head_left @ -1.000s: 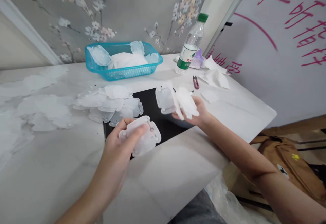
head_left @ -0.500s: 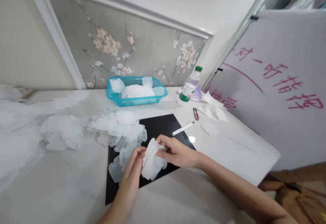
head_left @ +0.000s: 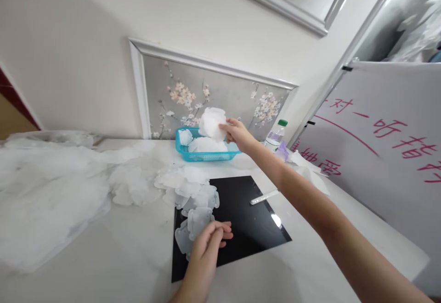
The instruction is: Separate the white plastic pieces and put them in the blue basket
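Observation:
My right hand [head_left: 237, 134] pinches a bundle of thin white cut pieces [head_left: 212, 123] by its right edge. The bundle is raised above the blue plastic basket [head_left: 206, 157], where more white pieces [head_left: 206, 145] lie heaped. Over the black mat [head_left: 246, 225] is my left hand [head_left: 212, 241], its fingers loosely bent and apart, with nothing in them. Beside that hand, frosted translucent pieces [head_left: 199, 220] with notched edges lie overlapping on the mat's left side.
A large white pile [head_left: 48, 202] covers the table's left side, with a smaller heap [head_left: 132, 183] next to it. A white pen [head_left: 263, 197] lies on the mat's right. Behind my right arm stand a green-capped bottle [head_left: 275, 137] and crumpled white paper [head_left: 306, 163].
My right hand has carried the bundle up and away from the mat to above the basket. My left hand has let go of it and stays over the mat. The view has shifted.

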`<action>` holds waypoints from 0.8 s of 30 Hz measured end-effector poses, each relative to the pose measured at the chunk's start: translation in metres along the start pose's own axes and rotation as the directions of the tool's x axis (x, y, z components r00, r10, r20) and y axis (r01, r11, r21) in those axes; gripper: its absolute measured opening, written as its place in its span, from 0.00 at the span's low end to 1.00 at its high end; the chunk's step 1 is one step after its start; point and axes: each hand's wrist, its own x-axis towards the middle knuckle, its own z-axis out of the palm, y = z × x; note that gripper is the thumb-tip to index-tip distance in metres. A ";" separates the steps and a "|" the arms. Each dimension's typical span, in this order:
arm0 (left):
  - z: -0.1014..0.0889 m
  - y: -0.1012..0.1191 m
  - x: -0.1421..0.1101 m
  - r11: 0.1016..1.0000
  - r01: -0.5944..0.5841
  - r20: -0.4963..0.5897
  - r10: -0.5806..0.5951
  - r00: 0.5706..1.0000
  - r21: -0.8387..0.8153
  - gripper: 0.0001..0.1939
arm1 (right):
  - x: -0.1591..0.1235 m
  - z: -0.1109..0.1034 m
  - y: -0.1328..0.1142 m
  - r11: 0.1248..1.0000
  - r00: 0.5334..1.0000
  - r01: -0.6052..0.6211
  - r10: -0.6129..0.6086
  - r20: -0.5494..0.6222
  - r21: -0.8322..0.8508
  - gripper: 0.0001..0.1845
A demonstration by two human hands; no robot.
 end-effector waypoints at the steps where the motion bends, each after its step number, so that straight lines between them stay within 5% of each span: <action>1: 0.000 0.001 -0.001 1.000 0.000 -0.001 0.000 1.000 -0.008 0.14 | 0.012 0.003 0.002 0.999 0.999 -0.044 0.044 0.000 0.003 0.12; 6: -0.002 0.005 -0.001 1.000 -0.005 0.011 0.005 1.000 0.000 0.12 | 0.032 0.013 0.031 0.979 0.975 -0.191 0.182 -0.127 -0.066 0.23; 15: -0.004 -0.001 0.001 0.994 -0.025 0.058 0.019 0.998 0.106 0.15 | -0.019 -0.015 0.090 0.966 0.986 -0.036 -0.007 -0.166 -0.256 0.25; 21: -0.008 -0.007 0.007 0.985 -0.029 0.101 0.011 0.995 0.173 0.16 | -0.084 -0.064 0.122 0.895 0.982 0.145 -0.078 0.173 -0.421 0.31; 24: -0.008 -0.011 0.011 0.978 -0.026 0.106 0.005 0.994 0.205 0.17 | -0.114 -0.083 0.132 0.768 0.866 0.297 0.034 0.499 -0.568 0.40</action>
